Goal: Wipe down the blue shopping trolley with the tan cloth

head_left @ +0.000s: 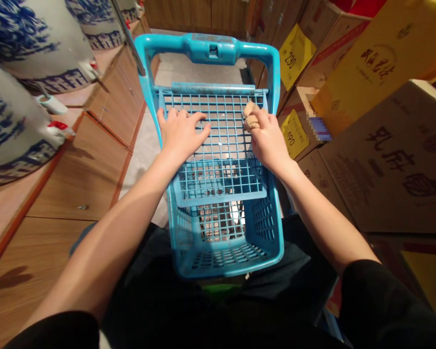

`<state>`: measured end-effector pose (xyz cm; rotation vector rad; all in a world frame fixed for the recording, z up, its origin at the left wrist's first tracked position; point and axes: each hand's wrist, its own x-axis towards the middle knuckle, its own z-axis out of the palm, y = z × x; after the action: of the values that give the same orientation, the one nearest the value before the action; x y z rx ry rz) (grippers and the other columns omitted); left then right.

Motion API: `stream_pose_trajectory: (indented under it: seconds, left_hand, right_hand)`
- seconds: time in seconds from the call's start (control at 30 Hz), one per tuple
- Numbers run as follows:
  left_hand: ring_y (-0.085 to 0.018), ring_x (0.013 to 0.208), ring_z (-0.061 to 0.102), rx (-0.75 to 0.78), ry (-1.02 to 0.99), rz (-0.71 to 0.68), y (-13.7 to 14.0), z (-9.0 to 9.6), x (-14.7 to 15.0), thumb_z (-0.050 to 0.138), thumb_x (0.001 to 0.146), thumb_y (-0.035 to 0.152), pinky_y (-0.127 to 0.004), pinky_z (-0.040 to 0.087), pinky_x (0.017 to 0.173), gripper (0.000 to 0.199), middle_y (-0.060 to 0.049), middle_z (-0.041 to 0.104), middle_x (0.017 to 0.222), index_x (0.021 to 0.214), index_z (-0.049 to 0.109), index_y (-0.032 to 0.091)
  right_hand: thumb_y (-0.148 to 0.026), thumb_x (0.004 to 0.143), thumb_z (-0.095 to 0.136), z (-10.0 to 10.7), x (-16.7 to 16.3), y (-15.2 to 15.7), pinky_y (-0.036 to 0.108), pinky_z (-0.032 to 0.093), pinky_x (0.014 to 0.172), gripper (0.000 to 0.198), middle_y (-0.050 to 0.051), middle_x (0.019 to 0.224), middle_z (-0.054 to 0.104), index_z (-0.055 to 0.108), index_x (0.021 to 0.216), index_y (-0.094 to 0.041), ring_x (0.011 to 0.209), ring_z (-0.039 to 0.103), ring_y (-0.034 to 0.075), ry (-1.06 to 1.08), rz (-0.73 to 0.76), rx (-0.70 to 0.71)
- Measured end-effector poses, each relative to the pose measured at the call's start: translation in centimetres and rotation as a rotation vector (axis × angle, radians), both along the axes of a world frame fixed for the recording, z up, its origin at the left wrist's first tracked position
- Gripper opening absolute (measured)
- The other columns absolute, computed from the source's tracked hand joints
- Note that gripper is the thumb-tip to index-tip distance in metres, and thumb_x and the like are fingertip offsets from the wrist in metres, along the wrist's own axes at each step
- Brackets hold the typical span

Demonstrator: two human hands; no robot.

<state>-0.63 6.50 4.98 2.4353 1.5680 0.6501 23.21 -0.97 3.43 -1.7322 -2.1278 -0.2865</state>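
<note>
A blue plastic shopping basket [225, 269] stands between my legs, its thick handle [212, 48] at the far end. A blue grid panel [221, 140] slopes across its far half. On the left part of that grid rests my left hand [183, 128], fingers spread and thumb apart, holding nothing. At the grid's right side, my right hand [269, 135] is closed around a crumpled tan cloth [252, 116], bunched against the bars. The fingertips under the cloth are partly hidden.
Big blue-and-white ceramic jars [18, 29] with taps stand on a wooden cabinet [76, 169] at left. Stacked cartons [392, 160] with a yellow price tag [294, 58] crowd the right. Wooden doors [196, 14] close off the far end.
</note>
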Motion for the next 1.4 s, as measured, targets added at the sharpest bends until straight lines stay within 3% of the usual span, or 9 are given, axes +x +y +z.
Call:
stream_pose_trajectory:
  seconds: [0.17, 0.4, 0.57, 0.63, 0.8, 0.9, 1.03, 1.13, 1.4]
  left_hand:
    - [-0.045, 0.144, 0.043, 0.006, -0.036, 0.008, 0.1, -0.1, 0.1, 0.047, 0.099, 0.055, -0.075, 0.006, 0.125, 0.048, -0.007, 0.074, 0.127, 0.131, 0.074, 0.033]
    - [-0.046, 0.143, 0.047, 0.022, -0.015, 0.04, -0.1, -0.1, 0.5, 0.048, 0.099, 0.051, -0.073, 0.009, 0.125, 0.045, -0.01, 0.074, 0.128, 0.128, 0.076, 0.033]
    - [-0.045, 0.143, 0.047, 0.035, -0.018, 0.028, 0.0, -0.3, 0.2, 0.047, 0.098, 0.054, -0.072, 0.01, 0.125, 0.047, -0.01, 0.074, 0.128, 0.128, 0.076, 0.033]
    - [-0.044, 0.142, 0.047, 0.038, -0.02, 0.013, 0.1, -0.5, 0.0, 0.045, 0.099, 0.055, -0.072, 0.009, 0.125, 0.049, -0.009, 0.075, 0.126, 0.129, 0.076, 0.031]
    - [-0.042, 0.141, 0.048, 0.053, -0.026, -0.004, 0.2, -0.6, 0.0, 0.044, 0.099, 0.054, -0.071, 0.01, 0.126, 0.047, -0.008, 0.075, 0.12, 0.128, 0.075, 0.033]
    - [-0.043, 0.14, 0.05, 0.058, -0.027, 0.0, 0.0, -0.5, 0.0, 0.046, 0.099, 0.051, -0.07, 0.011, 0.127, 0.043, -0.009, 0.075, 0.121, 0.124, 0.077, 0.034]
    - [-0.042, 0.141, 0.048, 0.04, -0.039, -0.012, -0.2, -0.2, 0.0, 0.048, 0.1, 0.053, -0.071, 0.009, 0.128, 0.044, -0.009, 0.075, 0.123, 0.127, 0.075, 0.032]
    - [-0.041, 0.14, 0.046, 0.029, -0.049, -0.02, -0.2, -0.1, -0.1, 0.047, 0.1, 0.055, -0.072, 0.007, 0.128, 0.045, -0.008, 0.075, 0.122, 0.127, 0.075, 0.031]
    - [-0.04, 0.141, 0.048, 0.026, -0.041, -0.006, -0.3, -0.1, -0.1, 0.046, 0.101, 0.054, -0.069, 0.008, 0.13, 0.044, -0.007, 0.075, 0.125, 0.126, 0.075, 0.034]
  right_hand:
    - [-0.019, 0.11, 0.024, 0.0, -2.1, 0.2, 0.062, 0.049, 0.116, 0.054, 0.008, 0.164, 0.048, 0.065, 0.144, -0.027, 0.14, 0.046, 0.036, -0.019, 0.112, -0.09]
    - [-0.024, 0.111, 0.024, 1.0, -1.0, 3.9, 0.062, 0.046, 0.117, 0.053, 0.015, 0.167, 0.042, 0.071, 0.133, -0.016, 0.14, 0.047, 0.041, 0.053, -0.053, -0.058]
    - [-0.025, 0.107, 0.041, 0.6, -3.3, 2.4, 0.065, 0.046, 0.117, 0.047, 0.008, 0.166, 0.042, 0.058, 0.151, -0.028, 0.136, 0.048, 0.037, -0.045, 0.192, -0.112]
    - [-0.028, 0.105, 0.047, 0.6, -2.9, 2.4, 0.068, 0.044, 0.118, 0.051, 0.006, 0.169, 0.041, 0.053, 0.156, -0.032, 0.139, 0.045, 0.039, -0.075, 0.214, -0.121]
    - [-0.022, 0.109, 0.033, 1.1, 0.9, 4.2, 0.065, 0.049, 0.114, 0.05, 0.009, 0.169, 0.042, 0.063, 0.148, -0.027, 0.141, 0.046, 0.039, -0.02, -0.046, -0.016]
    - [-0.025, 0.112, 0.028, 1.1, 0.7, 3.9, 0.067, 0.053, 0.105, 0.049, 0.016, 0.166, 0.043, 0.064, 0.146, -0.019, 0.136, 0.051, 0.041, -0.016, -0.13, -0.007]
    - [-0.02, 0.11, 0.029, 0.7, -2.6, 1.7, 0.064, 0.056, 0.108, 0.046, 0.014, 0.165, 0.046, 0.068, 0.135, -0.019, 0.135, 0.053, 0.04, -0.064, -0.009, -0.053]
    - [-0.014, 0.106, 0.024, 0.7, -3.4, 1.2, 0.061, 0.054, 0.114, 0.052, 0.01, 0.168, 0.044, 0.064, 0.139, -0.021, 0.141, 0.047, 0.036, -0.068, 0.089, -0.1]
    - [-0.051, 0.109, 0.036, 0.2, 1.4, 4.7, 0.081, 0.039, 0.116, 0.051, 0.015, 0.17, 0.036, 0.059, 0.146, -0.025, 0.149, 0.037, 0.049, 0.121, -0.006, -0.002]
